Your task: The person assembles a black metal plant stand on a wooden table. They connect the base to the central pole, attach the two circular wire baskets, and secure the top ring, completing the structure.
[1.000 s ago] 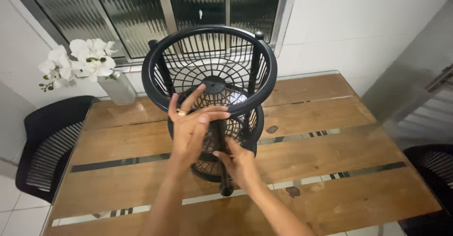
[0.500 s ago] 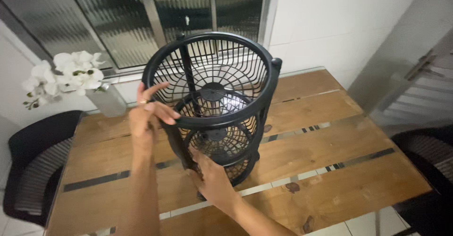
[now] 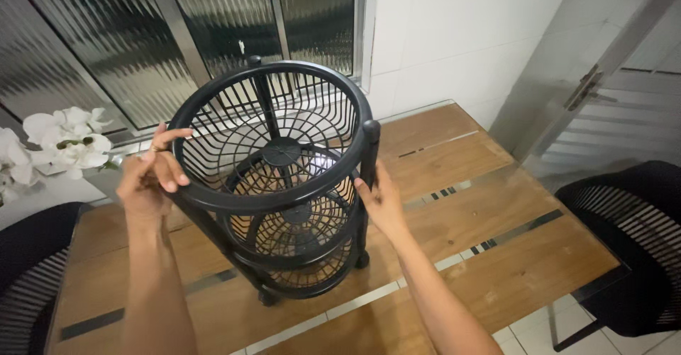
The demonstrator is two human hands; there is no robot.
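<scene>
A black three-tier round basket rack (image 3: 284, 185) stands toward the far middle of the wooden table (image 3: 496, 256), its feet on the boards and its top tipped a little toward the camera, so that one looks down through all three mesh floors. The left hand (image 3: 150, 178) grips the upper rim on the rack's left side, thumb and fingers curled over the thick ring and clamped on it, while the right hand (image 3: 383, 199) wraps one of the upright posts (image 3: 369, 178) on the right, fingers closed around it just below its rounded cap; held from both sides like this, the tall, light frame looks steadied against tipping. The rack seems to be moulded plastic, matte, with slatted walls and spoked, web-like bottoms around a central disc. The tabletop is warm plank wood with pale inlaid strips under a glossy surface. White orchid flowers (image 3: 64, 142) sit at the far left corner, and black mesh chairs (image 3: 624, 241) stand at the table's side edges.
</scene>
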